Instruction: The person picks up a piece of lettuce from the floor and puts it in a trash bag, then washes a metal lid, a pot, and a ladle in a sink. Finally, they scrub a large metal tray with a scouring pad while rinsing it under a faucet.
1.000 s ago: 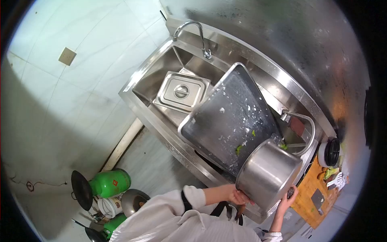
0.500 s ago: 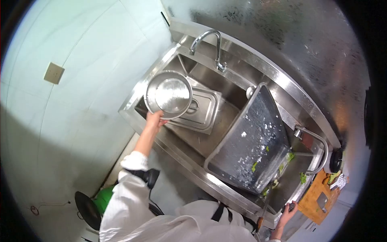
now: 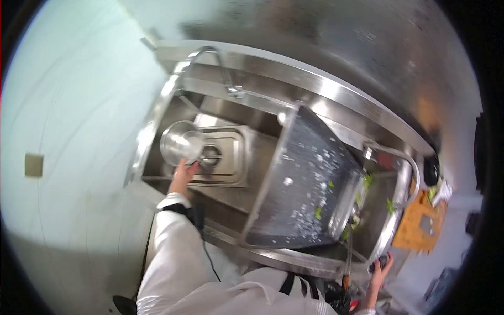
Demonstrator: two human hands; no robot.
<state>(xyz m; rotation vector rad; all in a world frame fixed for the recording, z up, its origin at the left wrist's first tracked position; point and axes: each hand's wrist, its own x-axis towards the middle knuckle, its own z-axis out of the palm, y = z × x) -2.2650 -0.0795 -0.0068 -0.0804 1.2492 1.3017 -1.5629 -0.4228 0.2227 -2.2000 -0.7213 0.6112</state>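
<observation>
My left hand [image 3: 184, 174] grips the rim of a round stainless steel bowl [image 3: 181, 140], thumb over the edge. The bowl is tilted inside the left sink basin, beside a rectangular steel lid [image 3: 231, 157] with a recessed handle. At the right front edge of the sink, my right hand [image 3: 381, 268] is closed around a small dark lump that looks like a wire scrubber [image 3: 379, 262]. Between the hands a large dark tray [image 3: 294, 184] leans across the divider, with white flecks and green leaf scraps on its surface.
A curved faucet [image 3: 218, 58] rises behind the left basin, another faucet [image 3: 412, 163] over the right basin [image 3: 378, 220], where leaf scraps lie. An orange cutting board [image 3: 412, 231] holds a cleaver blade [image 3: 427, 224]. A long-handled tool [image 3: 347, 262] rests over the front edge.
My left hand has lowered the bowl deeper into the left basin and tilted it. The view has turned and shifted; my right hand keeps its hold at the sink's right edge.
</observation>
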